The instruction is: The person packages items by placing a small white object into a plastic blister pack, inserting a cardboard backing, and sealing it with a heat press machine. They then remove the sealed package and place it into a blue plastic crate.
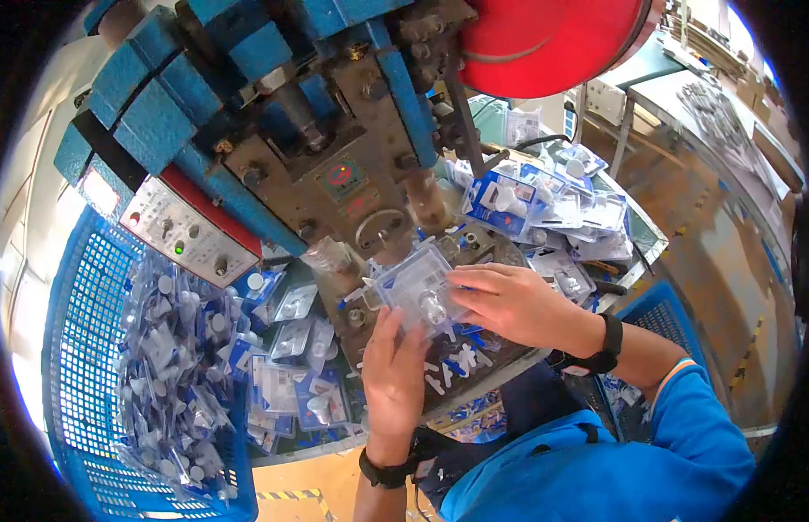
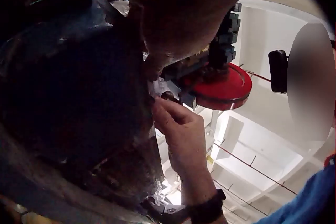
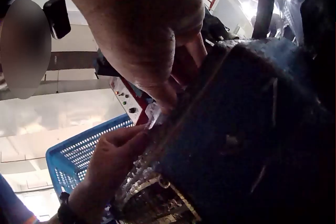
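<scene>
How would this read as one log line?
left hand: holds clear package | right hand: holds same package | package: at press | left basket: holds packages

glossy plastic package (image 1: 411,283), smooth plastic basket (image 1: 81,326), worn metal press (image 1: 335,196), matt cloth sleeve (image 1: 696,422)

Brown floor (image 1: 718,252) with yellow-and-black tape (image 1: 749,350); pale table (image 1: 670,103) beyond; white ceiling (image 2: 260,140) overhead

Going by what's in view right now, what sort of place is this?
Probably a factory workshop, perhaps for packaging: a heavy blue-and-brown machine with a switch panel, plus a blue basket heaped with clear plastic packs.
</scene>
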Demonstrator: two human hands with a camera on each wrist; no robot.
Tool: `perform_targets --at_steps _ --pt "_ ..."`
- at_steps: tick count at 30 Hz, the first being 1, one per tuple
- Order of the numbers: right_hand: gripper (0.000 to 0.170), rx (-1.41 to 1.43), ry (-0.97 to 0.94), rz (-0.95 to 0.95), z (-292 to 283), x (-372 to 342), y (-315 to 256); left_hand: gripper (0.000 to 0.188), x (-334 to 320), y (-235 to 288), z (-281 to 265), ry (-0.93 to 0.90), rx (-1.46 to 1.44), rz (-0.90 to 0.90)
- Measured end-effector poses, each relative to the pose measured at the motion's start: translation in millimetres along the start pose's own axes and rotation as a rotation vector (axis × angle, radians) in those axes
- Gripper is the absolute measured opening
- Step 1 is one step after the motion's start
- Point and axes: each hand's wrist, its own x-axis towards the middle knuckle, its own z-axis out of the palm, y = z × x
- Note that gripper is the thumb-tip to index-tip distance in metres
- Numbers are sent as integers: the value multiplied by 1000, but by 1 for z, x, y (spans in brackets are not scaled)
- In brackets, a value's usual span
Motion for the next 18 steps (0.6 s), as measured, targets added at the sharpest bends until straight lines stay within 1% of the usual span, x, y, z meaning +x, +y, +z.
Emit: perform_targets --at_steps 3,5,9,12,18 --pt "32 -7 -3 -1 -1 1 -2 32 1 -1 0 -17 -16 -13" --pt "33 -8 13 -18 -1 2 0 33 4 -1 -2 -40 23 14" --pt "35 -25 -22 -9 0 2 -2 40 5 -3 -4 -74 67 59" --pt "36 -17 -33 1 0 1 -1 42 6 -3 -4 -102 69 52" --pt "37 8 -29 18 1 0 0 42 7 -4 -6 -106 -3 38"
